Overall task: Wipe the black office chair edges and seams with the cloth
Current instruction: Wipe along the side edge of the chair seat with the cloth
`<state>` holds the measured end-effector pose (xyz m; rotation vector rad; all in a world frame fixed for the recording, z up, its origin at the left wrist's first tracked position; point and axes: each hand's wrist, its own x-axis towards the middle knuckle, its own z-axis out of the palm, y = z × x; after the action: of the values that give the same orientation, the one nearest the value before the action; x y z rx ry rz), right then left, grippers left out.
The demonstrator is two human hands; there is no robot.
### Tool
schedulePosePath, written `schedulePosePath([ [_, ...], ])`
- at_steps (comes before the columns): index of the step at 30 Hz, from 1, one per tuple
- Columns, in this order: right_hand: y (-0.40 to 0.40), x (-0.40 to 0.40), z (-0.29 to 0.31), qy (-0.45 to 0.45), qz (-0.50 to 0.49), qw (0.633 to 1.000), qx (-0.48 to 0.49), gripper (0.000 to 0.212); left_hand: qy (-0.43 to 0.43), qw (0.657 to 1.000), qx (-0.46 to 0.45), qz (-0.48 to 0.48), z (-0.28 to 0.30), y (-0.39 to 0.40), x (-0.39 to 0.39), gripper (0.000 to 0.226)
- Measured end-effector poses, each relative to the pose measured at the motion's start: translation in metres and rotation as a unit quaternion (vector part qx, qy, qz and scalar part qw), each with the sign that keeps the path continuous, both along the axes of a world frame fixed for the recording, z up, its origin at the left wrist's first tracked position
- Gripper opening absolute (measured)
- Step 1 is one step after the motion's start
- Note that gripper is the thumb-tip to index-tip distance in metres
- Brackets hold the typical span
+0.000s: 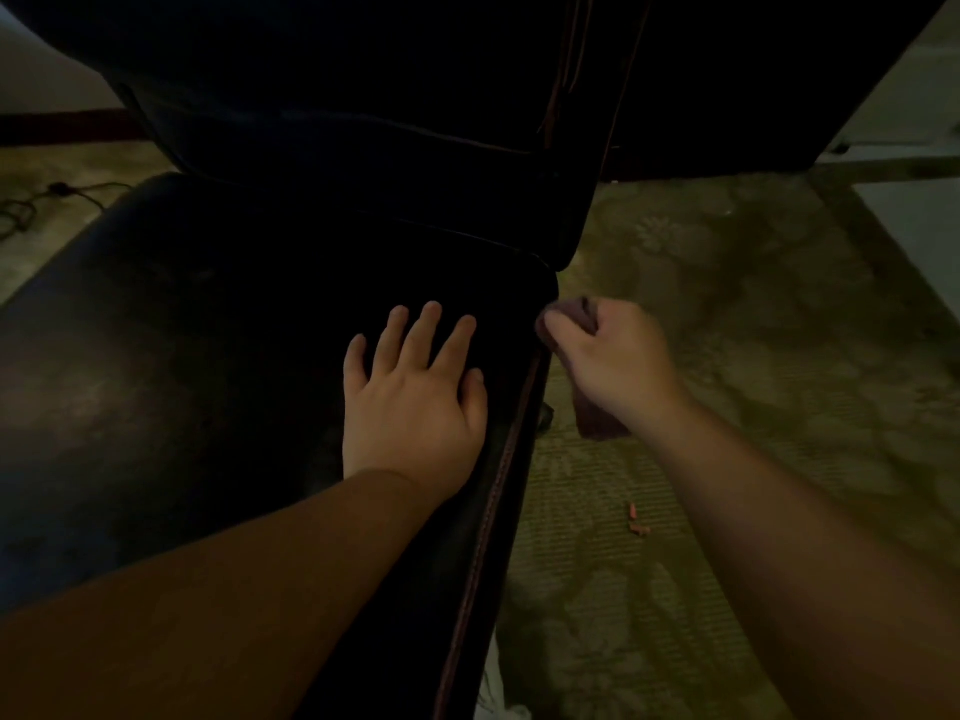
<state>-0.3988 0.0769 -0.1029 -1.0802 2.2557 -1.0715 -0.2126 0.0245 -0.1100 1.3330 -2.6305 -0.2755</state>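
1. 2 hands worked the chair seat (208, 356): my left hand (413, 402) lay flat near its right seam (506, 459).
2. My right hand (608, 356), apart, gripped the cloth (597, 423) against that edge; steady pressure along the piping seemed best.

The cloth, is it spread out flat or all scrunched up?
Scrunched up. The right hand grips the cloth in a fist, with a bunch hanging below.

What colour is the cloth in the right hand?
The cloth looks dull purple-mauve in the dim head view, bunched in the right hand.
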Motion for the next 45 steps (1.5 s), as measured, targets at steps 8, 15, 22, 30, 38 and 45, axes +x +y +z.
schedulePosePath([
  [8,0.004,-0.005,0.0,-0.012,-0.025,1.0,0.004,0.036,-0.001,1.0,-0.016,0.002,-0.006,-0.003,0.0,0.059],
  [15,0.006,0.0,-0.011,0.06,0.017,0.995,0.072,0.039,0.001,1.0,-0.014,-0.002,-0.004,-0.002,0.0,0.062],
  [22,0.003,0.005,-0.002,0.065,0.037,0.997,0.023,0.041,0.007,1.0,-0.015,-0.001,-0.003,0.0,-0.003,0.063],
  [30,0.005,0.002,0.0,0.053,0.036,0.998,0.02,0.042,0.009,1.0,-0.012,0.005,-0.002,0.0,-0.001,0.064],
  [38,0.005,0.002,0.0,0.088,0.031,0.995,0.041,0.039,0.011,1.0,-0.016,0.006,-0.004,-0.002,-0.002,0.061],
  [45,0.004,0.003,-0.001,0.07,0.048,0.994,0.065,0.037,0.014,1.0,-0.018,0.005,-0.005,-0.002,-0.001,0.06],
])
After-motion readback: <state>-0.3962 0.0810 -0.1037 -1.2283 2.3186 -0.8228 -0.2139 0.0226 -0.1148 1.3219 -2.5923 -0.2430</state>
